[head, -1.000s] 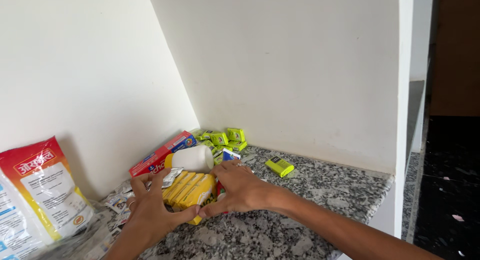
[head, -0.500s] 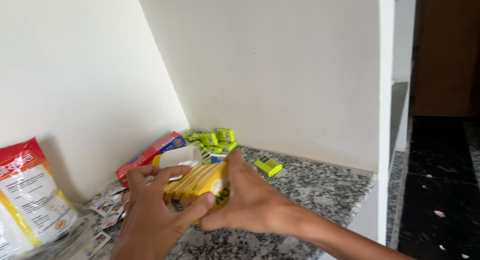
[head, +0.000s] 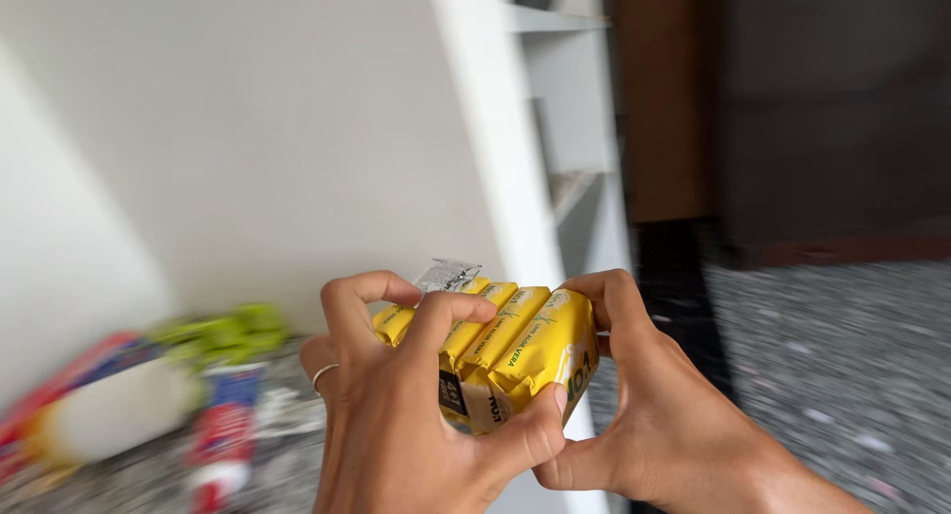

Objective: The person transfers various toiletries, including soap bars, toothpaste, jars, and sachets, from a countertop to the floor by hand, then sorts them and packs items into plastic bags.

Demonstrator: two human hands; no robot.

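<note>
Both my hands hold a stack of several yellow wrapped bars in the air at the lower middle of the view. My left hand wraps over the stack's left side and front, a ring on one finger. My right hand clamps the right end, thumb underneath. A small silver sachet sticks up behind the bars at the top left.
On the speckled granite counter at the lower left lie a blurred white jar, a red box, a red-and-white packet and green packets. A white shelf upright stands behind the hands; dark floor lies to the right.
The hands have lifted the yellow bars off the counter and carried them right. The view has swung right, leaving the counter items blurred at the left.
</note>
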